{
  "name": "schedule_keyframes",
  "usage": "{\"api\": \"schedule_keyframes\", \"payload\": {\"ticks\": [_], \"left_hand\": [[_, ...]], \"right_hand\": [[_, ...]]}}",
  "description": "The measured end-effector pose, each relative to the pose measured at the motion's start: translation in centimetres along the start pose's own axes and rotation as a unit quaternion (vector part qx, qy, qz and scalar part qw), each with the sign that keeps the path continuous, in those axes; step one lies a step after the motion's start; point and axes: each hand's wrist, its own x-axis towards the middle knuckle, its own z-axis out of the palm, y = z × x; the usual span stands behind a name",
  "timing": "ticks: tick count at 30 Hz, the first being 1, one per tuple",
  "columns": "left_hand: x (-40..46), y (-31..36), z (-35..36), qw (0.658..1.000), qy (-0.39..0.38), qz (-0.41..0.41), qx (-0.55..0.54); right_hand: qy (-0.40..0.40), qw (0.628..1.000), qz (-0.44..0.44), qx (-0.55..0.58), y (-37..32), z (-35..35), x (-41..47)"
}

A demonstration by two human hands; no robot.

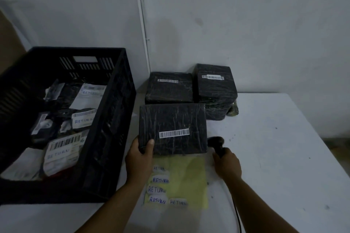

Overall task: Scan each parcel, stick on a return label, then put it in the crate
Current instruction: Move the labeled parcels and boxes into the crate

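My left hand (pixel 141 154) grips the near left corner of a black-wrapped parcel (pixel 172 119) that bears a white barcode strip (pixel 174 133). The parcel is held tilted just above the table. My right hand (pixel 226 163) is closed on the handle of a black barcode scanner (pixel 217 143), right beside the parcel's near right corner. A yellow sheet (pixel 189 178) with several white "RETURN" labels (pixel 160 180) lies on the table under my hands. The black crate (pixel 111 111) stands to the left and holds several parcels with return labels.
Two more black-wrapped parcels with barcodes, one (pixel 169 89) and another taller one (pixel 216 91), stand behind against the wall. The scanner's cable (pixel 237 215) runs down toward the near edge. The white table (pixel 284 147) reaches right to its edge.
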Motion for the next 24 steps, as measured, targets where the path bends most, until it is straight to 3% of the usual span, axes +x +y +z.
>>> {"api": "schedule_keyframes", "payload": {"ticks": [3,10,17,24], "left_hand": [[0.0,0.1,0.0,1.000,-0.003,-0.002,0.002],[-0.3,0.3,0.3,1.000,0.007,-0.008,0.011],[-0.5,0.1,1.1,0.999,0.041,-0.012,-0.003],[-0.5,-0.3,0.6,0.999,0.022,-0.020,-0.010]], "right_hand": [[-0.007,0.999,0.000,0.031,-0.3,-0.2,0.0],[-0.050,0.964,0.015,0.262,-1.0,-3.8,-2.9],[-0.087,0.943,-0.021,0.320,-1.9,-6.7,-7.7],[-0.154,0.939,-0.060,0.303,-4.9,-6.0,-14.1]]}}
